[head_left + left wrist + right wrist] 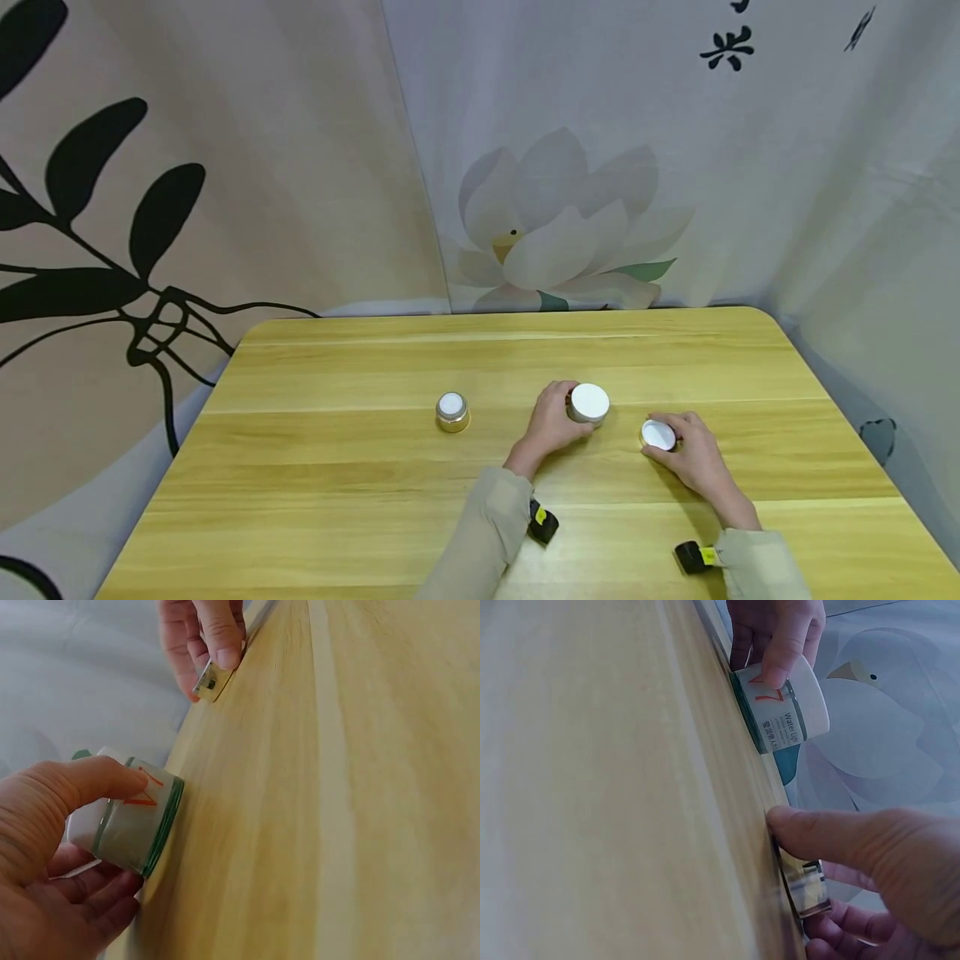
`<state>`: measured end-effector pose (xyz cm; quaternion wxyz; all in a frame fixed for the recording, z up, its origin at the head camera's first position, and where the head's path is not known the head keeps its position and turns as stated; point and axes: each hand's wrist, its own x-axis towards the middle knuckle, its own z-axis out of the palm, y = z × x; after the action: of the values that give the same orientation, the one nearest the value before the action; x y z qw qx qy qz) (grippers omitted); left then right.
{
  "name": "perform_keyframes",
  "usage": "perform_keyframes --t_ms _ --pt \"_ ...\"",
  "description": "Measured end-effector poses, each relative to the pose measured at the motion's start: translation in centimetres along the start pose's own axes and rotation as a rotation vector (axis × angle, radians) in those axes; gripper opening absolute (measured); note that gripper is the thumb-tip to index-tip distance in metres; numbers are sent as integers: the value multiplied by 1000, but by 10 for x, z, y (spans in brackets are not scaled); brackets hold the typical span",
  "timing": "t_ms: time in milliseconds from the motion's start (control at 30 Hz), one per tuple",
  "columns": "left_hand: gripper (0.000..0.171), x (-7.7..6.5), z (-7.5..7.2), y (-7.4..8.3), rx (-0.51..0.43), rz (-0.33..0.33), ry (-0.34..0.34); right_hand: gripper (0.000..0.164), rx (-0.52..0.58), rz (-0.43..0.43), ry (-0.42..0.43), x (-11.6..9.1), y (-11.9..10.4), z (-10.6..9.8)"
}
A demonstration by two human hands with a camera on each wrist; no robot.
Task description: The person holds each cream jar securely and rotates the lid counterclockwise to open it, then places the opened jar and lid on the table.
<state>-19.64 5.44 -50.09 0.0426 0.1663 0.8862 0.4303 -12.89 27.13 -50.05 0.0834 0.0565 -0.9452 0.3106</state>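
Note:
My left hand (553,422) grips a cream jar with a white lid (589,402), thumb on one side and fingers on the other. Orange marks and a green-edged base show on this jar (774,712) in the right wrist view; it stands on the table. To its right, my right hand (699,457) holds a small low jar (658,435) with a pale round top between thumb and fingers. Its side (807,889) looks clear and gold, close to the tabletop. Left of both hands stands another small jar (452,412) with a white-topped silvery lid and gold base, touched by neither.
The jars are on a light wooden table (337,500) with rounded far corners. Printed curtains (300,167) hang behind and beside it. A black wrist device (543,525) sits at the left sleeve, another (692,557) at the right sleeve.

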Motion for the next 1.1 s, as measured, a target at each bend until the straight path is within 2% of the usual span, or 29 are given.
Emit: perform_keyframes --t_ms 400,733,1100 --pt "58 3 1 -1 89 -9 -6 47 -6 -6 19 1 1 1" --pt "60 0 2 -4 44 1 23 47 -3 -11 20 1 1 1" --pt "57 -6 -2 -10 -83 26 76 47 -8 -10 12 0 1 1"
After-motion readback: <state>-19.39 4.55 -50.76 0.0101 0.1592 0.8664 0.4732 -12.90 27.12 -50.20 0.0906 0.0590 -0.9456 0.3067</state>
